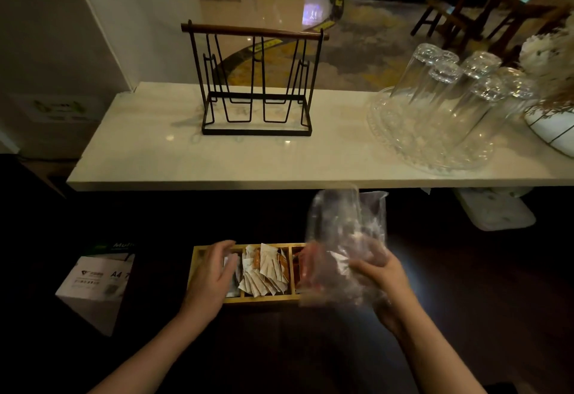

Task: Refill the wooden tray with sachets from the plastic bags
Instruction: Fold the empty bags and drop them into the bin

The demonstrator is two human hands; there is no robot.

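Observation:
A wooden tray [262, 299] with compartments sits on a dark lower surface below the white counter. Its middle compartment holds a heap of pale and orange sachets [264, 269]. My left hand [214, 272] rests over the tray's left compartment, fingers spread on white sachets there. My right hand [380, 275] grips a clear plastic bag [344, 238] held upright over the tray's right end. Reddish sachets [306, 264] show blurred through the bag at the right compartment. Whether they are inside the bag or in the tray is unclear.
A white marble counter [217, 160] runs above, with a black wire rack [256, 83], upturned glasses on a glass tray [444, 108] and a white vase [553, 126]. An A4 paper box [96, 282] stands at lower left. A white object [494, 210] lies under the counter's right.

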